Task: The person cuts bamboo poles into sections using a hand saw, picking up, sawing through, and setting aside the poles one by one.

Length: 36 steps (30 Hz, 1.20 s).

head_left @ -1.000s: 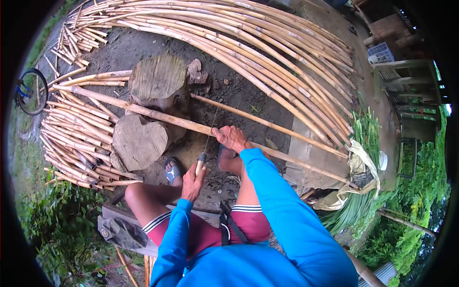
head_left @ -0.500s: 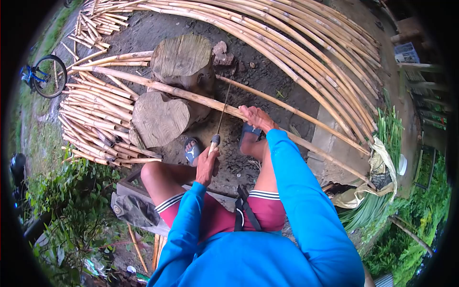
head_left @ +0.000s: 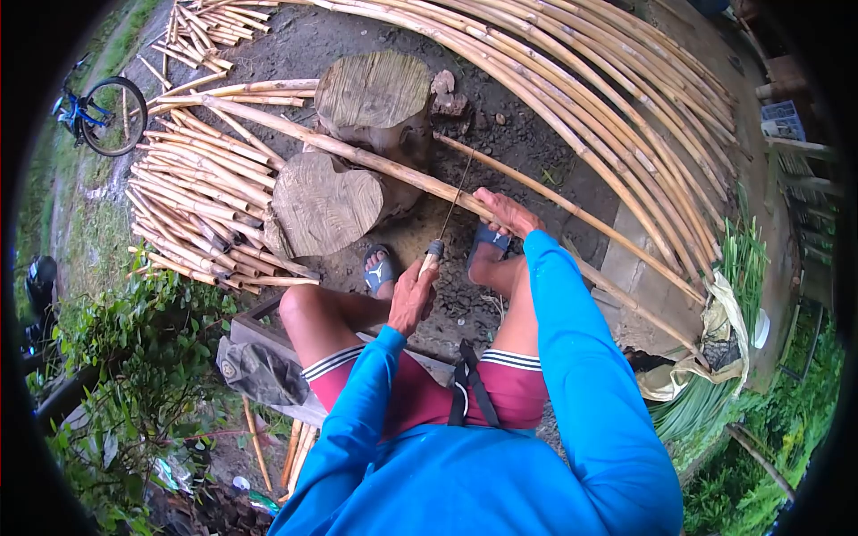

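My left hand (head_left: 412, 297) is closed around the handle of a long thin-bladed knife (head_left: 452, 210). The blade appears almost edge-on and crosses a long bamboo pole (head_left: 357, 155) just left of my right hand; whether it bites into the pole I cannot tell. My right hand (head_left: 508, 213) grips that same pole from above. The pole slants from the upper left, over a low heart-shaped wood block (head_left: 323, 204) and beside a taller stump (head_left: 371, 89), down to the lower right.
Cut bamboo pieces (head_left: 201, 192) are piled left of the blocks. Long bamboo poles (head_left: 572, 98) lie across the back and right. A thinner pole (head_left: 572, 214) lies behind my right hand. My sandalled feet (head_left: 379, 270) are close below the blade. A bicycle (head_left: 112, 116) stands at left.
The whole view has shifted slightly right and up. Both hands keep their holds, and the blade still crosses the pole at nearly the same place.
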{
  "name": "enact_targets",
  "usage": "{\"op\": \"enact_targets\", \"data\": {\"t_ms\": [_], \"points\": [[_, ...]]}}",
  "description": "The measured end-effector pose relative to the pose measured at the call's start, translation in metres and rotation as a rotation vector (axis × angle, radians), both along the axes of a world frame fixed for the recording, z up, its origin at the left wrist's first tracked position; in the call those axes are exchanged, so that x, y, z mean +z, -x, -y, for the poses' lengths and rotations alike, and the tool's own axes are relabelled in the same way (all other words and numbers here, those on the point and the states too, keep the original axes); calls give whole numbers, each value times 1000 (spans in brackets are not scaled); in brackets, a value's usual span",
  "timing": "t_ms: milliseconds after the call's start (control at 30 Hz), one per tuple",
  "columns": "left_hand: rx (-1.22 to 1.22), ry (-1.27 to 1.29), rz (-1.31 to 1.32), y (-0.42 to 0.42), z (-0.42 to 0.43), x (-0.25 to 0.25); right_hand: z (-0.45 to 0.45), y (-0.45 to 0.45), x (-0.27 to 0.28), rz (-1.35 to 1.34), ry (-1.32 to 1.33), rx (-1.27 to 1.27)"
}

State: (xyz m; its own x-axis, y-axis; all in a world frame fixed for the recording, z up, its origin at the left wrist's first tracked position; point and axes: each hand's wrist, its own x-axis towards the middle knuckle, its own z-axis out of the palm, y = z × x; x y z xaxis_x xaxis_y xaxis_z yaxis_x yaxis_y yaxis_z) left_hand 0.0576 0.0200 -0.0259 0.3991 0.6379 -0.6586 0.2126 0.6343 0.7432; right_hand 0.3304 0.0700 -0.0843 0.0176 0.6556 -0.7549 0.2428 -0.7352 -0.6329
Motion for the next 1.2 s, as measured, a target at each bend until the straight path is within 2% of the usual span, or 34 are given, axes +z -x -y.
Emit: {"op": "enact_targets", "data": {"t_ms": [100,233,300,367,500,800,933,1067,1200], "points": [[-13,-38,-51,-1,0,0,0,-2,2,59,44,92],[-103,-189,-140,-4,2,-18,10,3,8,128,-99,111],[-178,-511,-225,-4,7,-42,12,3,1,158,-177,136],[-195,-503,-248,-6,7,-29,12,1,-22,437,-389,255],[-193,-577,-282,-10,9,-14,12,9,1,508,-327,225],[-242,-356,-376,-10,3,-20,13,18,19,562,-305,249],[-256,-354,-449,-4,1,-17,14,21,17,606,-300,260],[-254,-321,-439,18,13,-37,14,23,21,622,-312,253],[-241,-312,-485,33,28,-6,13,23,22,608,-313,261]]}}
